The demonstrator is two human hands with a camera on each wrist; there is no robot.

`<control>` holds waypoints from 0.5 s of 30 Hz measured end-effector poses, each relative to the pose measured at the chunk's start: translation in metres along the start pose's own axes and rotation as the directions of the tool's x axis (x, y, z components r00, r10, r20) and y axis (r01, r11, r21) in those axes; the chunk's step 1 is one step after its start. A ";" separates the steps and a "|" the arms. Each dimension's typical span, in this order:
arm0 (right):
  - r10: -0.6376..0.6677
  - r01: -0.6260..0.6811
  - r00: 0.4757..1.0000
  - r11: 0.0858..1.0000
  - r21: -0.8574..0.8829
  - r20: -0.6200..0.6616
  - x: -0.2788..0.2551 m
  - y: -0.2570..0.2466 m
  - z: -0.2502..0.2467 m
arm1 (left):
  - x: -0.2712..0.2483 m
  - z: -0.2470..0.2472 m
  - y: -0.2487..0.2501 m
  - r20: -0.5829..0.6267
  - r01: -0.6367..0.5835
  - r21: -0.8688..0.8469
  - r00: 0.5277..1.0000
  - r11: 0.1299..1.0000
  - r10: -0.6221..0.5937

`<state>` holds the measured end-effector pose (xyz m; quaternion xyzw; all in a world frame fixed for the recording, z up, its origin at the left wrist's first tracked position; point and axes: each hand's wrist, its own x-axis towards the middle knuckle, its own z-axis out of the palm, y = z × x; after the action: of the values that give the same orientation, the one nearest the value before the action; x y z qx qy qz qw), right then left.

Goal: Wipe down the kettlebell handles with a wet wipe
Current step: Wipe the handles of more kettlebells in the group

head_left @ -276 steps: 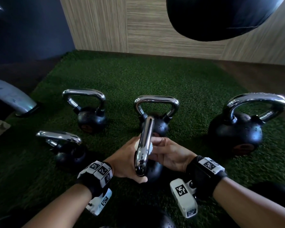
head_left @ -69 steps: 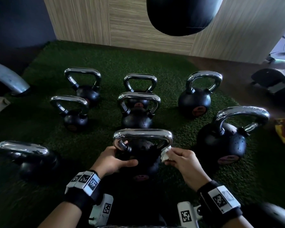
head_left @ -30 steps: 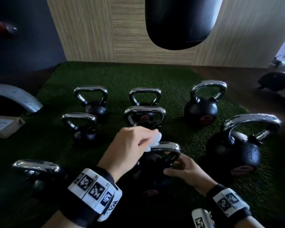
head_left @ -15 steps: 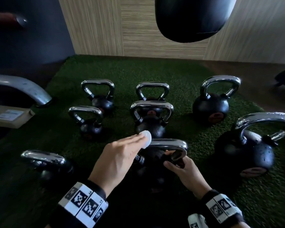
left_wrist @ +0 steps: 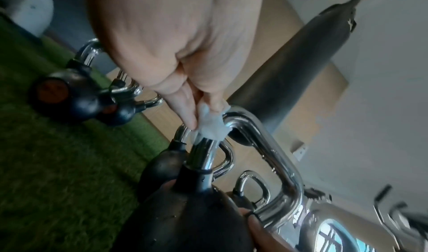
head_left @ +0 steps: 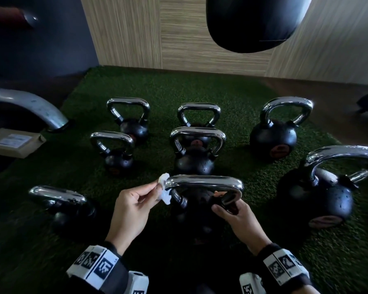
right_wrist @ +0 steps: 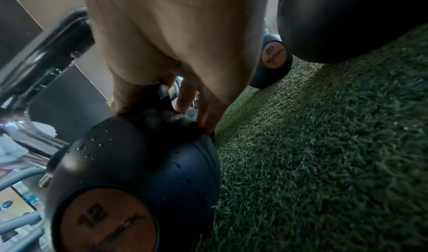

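A black kettlebell marked 12 stands closest to me on the green turf, its chrome handle running left to right. My left hand pinches a small white wet wipe and presses it against the handle's left bend. My right hand grips the handle's right leg where it meets the ball. Water drops dot the ball.
Several more chrome-handled kettlebells stand on the turf: a large one close on the right, one on the left, others behind. A black punching bag hangs overhead. A cardboard box and metal machine leg sit far left.
My left hand, which held the wipe flat over the handle's top left, has dropped to the handle's left bend and now pinches the wipe there. The right hand kept its hold.
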<state>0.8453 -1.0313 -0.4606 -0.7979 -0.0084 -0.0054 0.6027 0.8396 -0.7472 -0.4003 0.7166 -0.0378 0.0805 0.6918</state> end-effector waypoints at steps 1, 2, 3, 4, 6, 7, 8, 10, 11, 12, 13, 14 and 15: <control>-0.002 0.002 1.000 1.000 -0.005 0.001 -0.001 0.000 0.000 | -0.002 -0.001 0.000 -0.001 -0.001 0.017 1.000 1.000 0.001; -0.002 0.002 1.000 1.000 -0.010 -0.002 -0.001 0.000 0.000 | -0.003 -0.002 0.000 -0.006 -0.027 0.069 1.000 0.997 0.027; -0.001 0.001 1.000 1.000 -0.010 -0.004 -0.001 0.000 0.000 | -0.004 -0.002 -0.001 -0.015 -0.052 0.116 0.998 0.992 0.054; 0.003 -0.003 1.000 1.000 -0.007 -0.002 -0.001 0.000 0.000 | -0.004 -0.003 -0.002 -0.029 -0.055 0.128 0.998 0.990 0.059; 0.007 -0.007 1.000 1.000 -0.012 0.001 -0.001 -0.002 0.000 | -0.004 -0.003 -0.011 -0.043 -0.006 0.081 0.999 0.997 0.010; 0.010 -0.010 1.000 1.000 -0.021 0.000 -0.001 -0.002 -0.001 | -0.004 -0.002 -0.016 -0.041 0.040 0.049 0.998 0.998 -0.038; 0.012 -0.012 1.000 1.000 -0.025 0.002 -0.001 -0.002 -0.002 | -0.006 0.000 -0.022 -0.031 0.088 0.035 0.996 0.996 -0.087; 0.016 -0.016 1.000 1.000 -0.027 0.003 -0.001 -0.004 -0.003 | -0.010 0.005 -0.034 0.036 0.117 0.059 0.992 0.991 -0.119; 0.014 -0.014 1.000 0.999 -0.029 0.002 -0.001 -0.004 -0.003 | -0.013 0.008 -0.038 0.073 0.104 0.076 0.991 0.992 -0.109; 0.010 -0.010 1.000 0.999 -0.035 -0.002 -0.001 -0.005 -0.004 | -0.015 0.010 -0.038 0.100 0.093 0.093 0.990 0.991 -0.103; 0.011 -0.011 1.000 0.999 -0.039 -0.002 -0.001 -0.005 -0.004 | -0.016 0.011 -0.037 0.117 0.094 0.111 0.987 0.989 -0.107; 0.021 -0.021 1.000 0.999 -0.043 -0.005 -0.001 -0.006 -0.004 | -0.016 0.011 -0.034 0.129 0.093 0.122 0.986 0.988 -0.108; 0.027 -0.028 1.000 0.998 -0.056 -0.006 0.000 -0.007 -0.005 | -0.016 0.011 -0.030 0.134 0.083 0.133 0.986 0.988 -0.100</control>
<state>0.8450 -1.0340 -0.4525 -0.8146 0.0042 0.0007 0.5800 0.8292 -0.7581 -0.4334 0.7640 -0.0481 0.0003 0.6434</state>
